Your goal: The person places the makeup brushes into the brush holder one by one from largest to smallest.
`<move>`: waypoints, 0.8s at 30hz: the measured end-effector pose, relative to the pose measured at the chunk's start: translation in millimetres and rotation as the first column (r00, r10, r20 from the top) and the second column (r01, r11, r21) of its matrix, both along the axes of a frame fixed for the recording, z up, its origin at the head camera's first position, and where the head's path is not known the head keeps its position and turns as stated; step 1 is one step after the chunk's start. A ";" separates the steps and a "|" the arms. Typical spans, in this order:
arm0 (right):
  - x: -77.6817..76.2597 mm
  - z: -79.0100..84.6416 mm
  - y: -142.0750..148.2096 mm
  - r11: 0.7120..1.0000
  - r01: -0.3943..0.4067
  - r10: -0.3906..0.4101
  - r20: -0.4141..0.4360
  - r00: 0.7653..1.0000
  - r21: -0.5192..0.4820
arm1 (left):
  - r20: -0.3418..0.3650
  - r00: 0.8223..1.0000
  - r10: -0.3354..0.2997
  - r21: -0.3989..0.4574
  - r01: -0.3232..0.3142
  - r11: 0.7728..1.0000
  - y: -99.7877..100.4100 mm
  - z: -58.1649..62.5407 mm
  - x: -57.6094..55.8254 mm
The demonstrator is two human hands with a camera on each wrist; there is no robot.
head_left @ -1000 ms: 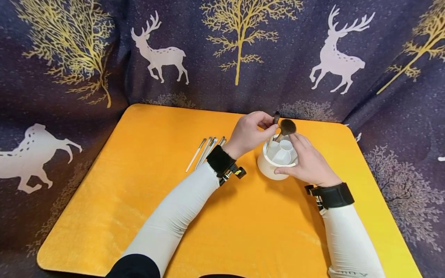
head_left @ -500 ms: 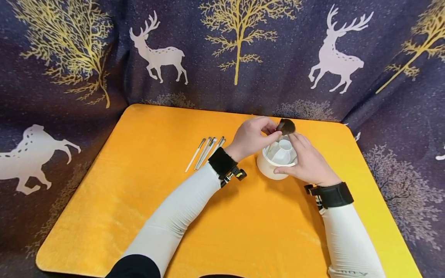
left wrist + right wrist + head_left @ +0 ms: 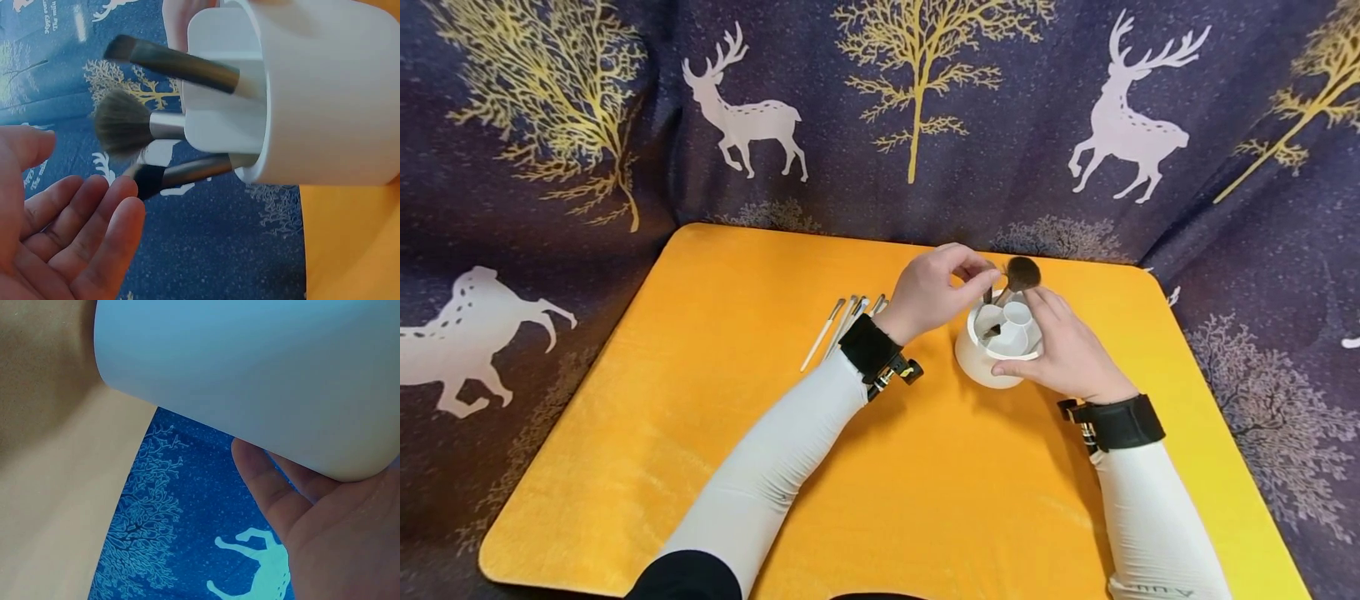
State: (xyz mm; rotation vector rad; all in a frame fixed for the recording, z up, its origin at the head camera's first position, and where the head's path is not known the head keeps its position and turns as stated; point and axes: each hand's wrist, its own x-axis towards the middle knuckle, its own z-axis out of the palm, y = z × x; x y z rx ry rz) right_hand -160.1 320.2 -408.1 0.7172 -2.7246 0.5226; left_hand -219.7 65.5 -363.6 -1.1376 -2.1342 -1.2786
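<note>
A white round makeup brush holder (image 3: 979,367) with inner compartments stands at the table's right side. My right hand (image 3: 1075,354) grips its right side, thumb at the near rim and fingers at the far side. Three brushes lean out of it in the left wrist view: a fluffy powder brush (image 3: 122,125), an angled brush (image 3: 184,67) and a darker-tipped brush (image 3: 194,175). My left hand (image 3: 934,287) hovers at the holder's upper left. Its fingers are loosely bent, thumb apart, with the fingertips right at the darker-tipped brush's bristles.
Several slim makeup brushes (image 3: 822,335) lie on the orange table (image 3: 700,433) to the left, partly behind my left wrist. A dark curtain (image 3: 850,200) with deer and trees hangs close behind the table edge.
My left hand lowered a dark-tipped brush into the holder, let it go, and moved slightly up and left. My right hand has stayed on the holder.
</note>
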 end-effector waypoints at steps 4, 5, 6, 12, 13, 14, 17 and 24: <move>-0.2 -1.1 0.6 1.000 0.005 -0.005 -0.001 1.000 -0.004 | 0.010 1.000 0.020 -0.001 -0.020 1.000 -5.7 -1.8 -3.2; -0.3 -1.3 0.7 1.000 0.005 -0.005 -0.002 1.000 -0.004 | 0.019 0.999 0.027 -0.006 -0.027 1.000 -7.3 -2.0 -3.6; -0.4 -1.3 0.6 1.000 0.005 -0.005 -0.002 1.000 -0.004 | 0.029 0.999 0.033 -0.011 -0.033 0.999 -8.9 -2.1 -4.1; 0.0 -1.9 0.6 1.000 0.004 -0.004 0.001 1.000 -0.004 | 0.081 0.991 0.104 -0.056 -0.100 0.993 -18.4 -2.5 -6.4; 0.1 -2.0 0.5 1.000 0.004 -0.004 0.001 1.000 -0.005 | 0.089 0.989 0.119 -0.061 -0.114 0.992 -20.0 -2.8 -6.8; 0.1 -2.0 0.4 1.000 0.003 -0.003 0.001 1.000 -0.006 | 0.093 0.987 0.134 -0.064 -0.128 0.990 -21.4 -3.0 -7.3; 0.0 -1.9 0.1 1.000 0.003 -0.003 0.000 1.000 -0.007 | 0.118 0.979 0.166 -0.076 -0.158 0.985 -25.9 -4.2 -8.4; 0.2 -2.0 0.6 1.000 0.007 -0.007 0.001 1.000 -0.003 | 0.156 0.970 0.189 -0.085 -0.177 0.980 -38.4 -8.0 -10.8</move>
